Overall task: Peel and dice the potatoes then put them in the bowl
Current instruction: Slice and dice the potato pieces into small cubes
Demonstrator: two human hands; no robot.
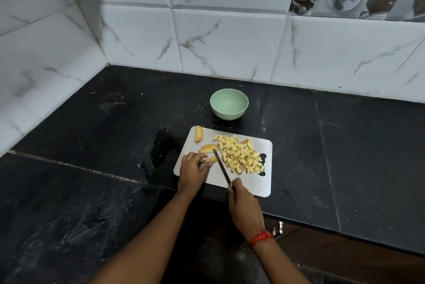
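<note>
Left hand (pixel 193 169) reaches toward 12 o'clock and pinches a potato strip (pixel 212 159); right hand (pixel 243 206), at its 4 o'clock, grips the knife (pixel 222 168).

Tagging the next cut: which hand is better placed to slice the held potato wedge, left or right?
Right. The right hand holds the knife, blade beside the potato wedge on the cutting board. The left hand pinches that wedge, steadying it, so it isn't free to cut.

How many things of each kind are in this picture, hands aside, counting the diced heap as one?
Bowl: 1
Cutting board: 1
Knife: 1
Potato wedges: 3
Diced heap: 1
Total: 7
</note>
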